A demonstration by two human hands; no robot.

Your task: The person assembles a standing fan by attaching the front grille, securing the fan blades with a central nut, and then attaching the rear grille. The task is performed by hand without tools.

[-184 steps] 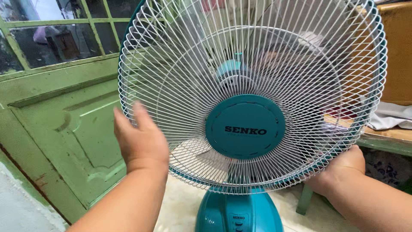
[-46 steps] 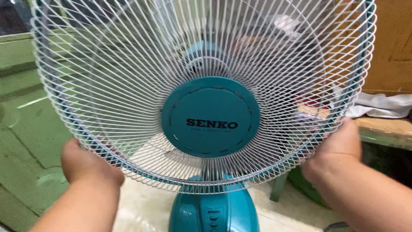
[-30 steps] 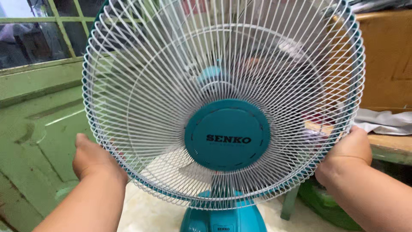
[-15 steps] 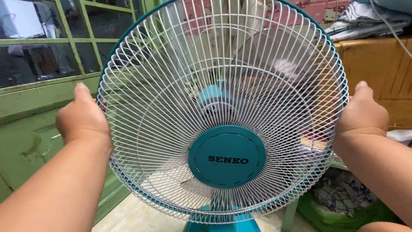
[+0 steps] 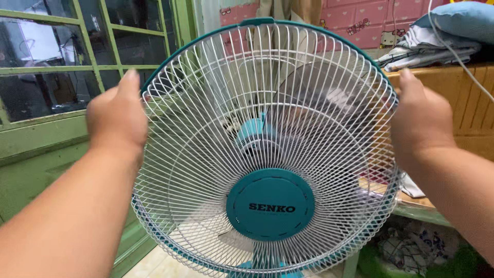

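Observation:
A table fan fills the head view. Its white wire front grille [image 5: 206, 123] has a teal rim and a round teal centre cap [image 5: 270, 204]; the teal motor hub [image 5: 252, 136] and pale blades show behind the wires. My left hand [image 5: 117, 114] grips the grille's upper left rim. On the upper right rim my right hand [image 5: 421, 117] holds on. The grille tilts, its lower part nearer to me than the hub. The teal fan base barely shows at the bottom edge.
A green wooden door with glass panes [image 5: 46, 77] stands at the left. At the right is a wooden cabinet [image 5: 471, 108] with folded cloth and a blue pillow [image 5: 458, 23] on top. Cloth lies in a green basket [image 5: 417, 247] below. Pink wall behind.
Both hands have slid from the grille's lower sides up to its upper rim. The grille now sits lower and tilted, its centre cap below the motor hub.

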